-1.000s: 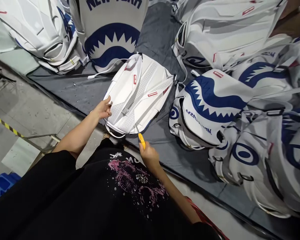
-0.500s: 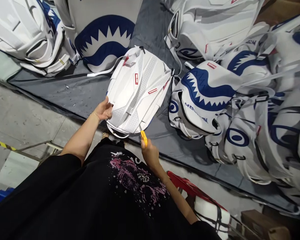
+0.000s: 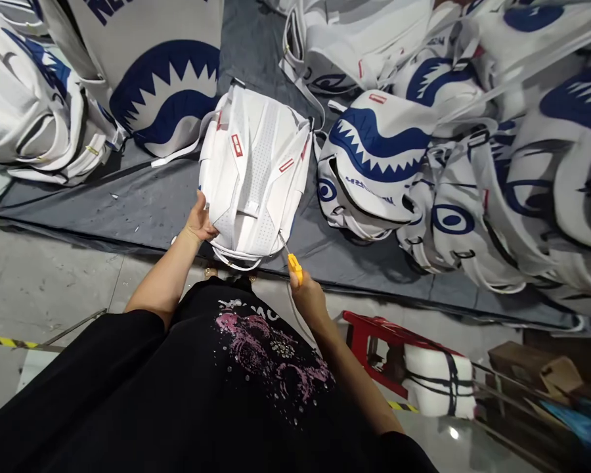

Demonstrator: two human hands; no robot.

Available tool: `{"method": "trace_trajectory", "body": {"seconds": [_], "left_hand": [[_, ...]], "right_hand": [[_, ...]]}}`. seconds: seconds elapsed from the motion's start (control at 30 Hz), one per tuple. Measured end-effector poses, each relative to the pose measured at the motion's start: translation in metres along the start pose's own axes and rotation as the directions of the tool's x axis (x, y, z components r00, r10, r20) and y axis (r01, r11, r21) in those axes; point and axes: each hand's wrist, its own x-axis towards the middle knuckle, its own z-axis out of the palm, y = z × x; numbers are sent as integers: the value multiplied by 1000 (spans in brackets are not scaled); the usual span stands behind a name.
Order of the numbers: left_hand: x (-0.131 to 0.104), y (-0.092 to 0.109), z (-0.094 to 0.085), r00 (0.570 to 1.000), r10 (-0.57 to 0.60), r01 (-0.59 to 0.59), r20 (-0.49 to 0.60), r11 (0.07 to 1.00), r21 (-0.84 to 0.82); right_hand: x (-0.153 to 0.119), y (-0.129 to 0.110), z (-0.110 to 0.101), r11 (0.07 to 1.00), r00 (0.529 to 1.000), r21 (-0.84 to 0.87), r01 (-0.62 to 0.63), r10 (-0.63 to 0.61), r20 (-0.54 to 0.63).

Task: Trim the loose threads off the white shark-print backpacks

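A white backpack [image 3: 253,157] lies on the grey cloth with its straps and back panel up; small red labels show on it. My left hand [image 3: 200,220] grips its near left side, thumb up, with some fingers hidden. My right hand [image 3: 308,295] is closed round a yellow-handled tool [image 3: 295,268] with a thin metal tip. That tip reaches the backpack's near right edge; whether it touches the fabric I cannot tell. A loose white strap trails from the backpack's left side.
Around it on the grey cloth [image 3: 142,203] are more white backpacks: a shark-mouth one [image 3: 374,154] to the right, a large panel bag [image 3: 167,85] behind, and a pile [image 3: 24,112] at left. A red stool [image 3: 374,348] and boxes [image 3: 534,368] stand on the floor at lower right.
The camera view has shifted, so the bags sit further left. My right hand and the tool have drawn slightly right, away from the backpack. My left hand keeps its hold.
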Motion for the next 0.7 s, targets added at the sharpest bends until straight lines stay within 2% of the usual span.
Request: {"method": "trace_trajectory", "body": {"seconds": [0.07,0.17,0.3,0.37,0.47,0.57,0.7], "left_hand": [[3,0,2,999,-10,10,43,1000,-2],[10,0,2,997,-1,2,73,1000,-9],[16,2,0,993,-32,32,116,999,5],[18,3,1,988,-60,60,144,998,8],[19,4,5,981,-95,100,171,995,-18],[14,2,11,974,-118,136,193,987,-85],[12,-3,16,956,-153,196,252,969,-153]], "right_hand": [[-11,5,0,998,1000,52,-30,30,2],[-45,14,6,987,997,147,-65,59,43],[-81,4,24,974,979,216,-64,19,205],[-80,-9,31,973,976,229,-33,-18,216],[-64,-24,32,979,982,205,1,-39,184],[-51,-28,33,984,979,178,13,-49,197],[-35,-29,44,985,977,163,52,-85,198]]}}
